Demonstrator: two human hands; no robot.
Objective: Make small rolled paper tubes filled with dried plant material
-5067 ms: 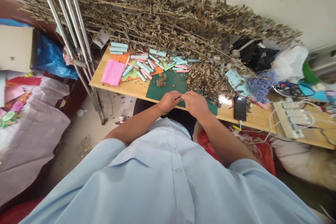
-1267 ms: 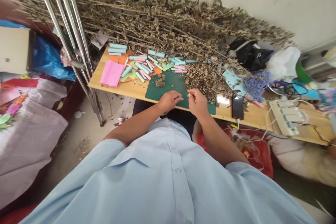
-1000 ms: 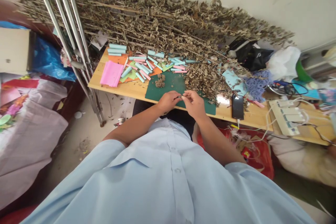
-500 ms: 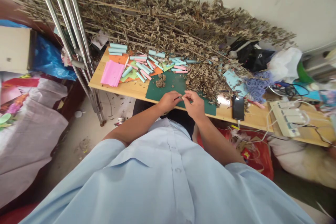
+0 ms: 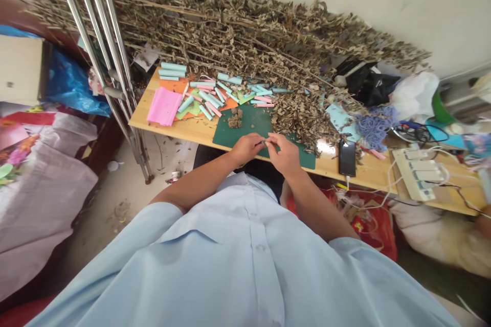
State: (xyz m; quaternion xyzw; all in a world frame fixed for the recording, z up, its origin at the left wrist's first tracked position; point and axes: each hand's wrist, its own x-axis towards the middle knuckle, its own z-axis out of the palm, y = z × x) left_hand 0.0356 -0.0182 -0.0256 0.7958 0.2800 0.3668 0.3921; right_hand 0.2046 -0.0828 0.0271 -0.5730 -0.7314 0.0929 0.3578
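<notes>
My left hand point(image 5: 247, 148) and my right hand point(image 5: 284, 155) meet over the front edge of a green mat point(image 5: 224, 134), fingertips closed together. Between them is something small and dark that I cannot make out; the fingers cover most of it. Behind my left hand, a brown clump of crushed dried plant point(image 5: 235, 118) lies on the mat. A heap of dried leaves point(image 5: 297, 115) spreads over the mat's right part, just beyond my right hand.
Blue and pink paper rolls point(image 5: 207, 97) lie at the left beside a pink paper stack point(image 5: 164, 106). Long dried stalks point(image 5: 230, 25) cover the back. To the right are a phone point(image 5: 347, 157) and a power strip point(image 5: 418, 173). Metal crutches point(image 5: 99, 36) lean at the left.
Both hands keep nearly the same place, with only slight finger movement at the small thing. The objects on the table have not moved.
</notes>
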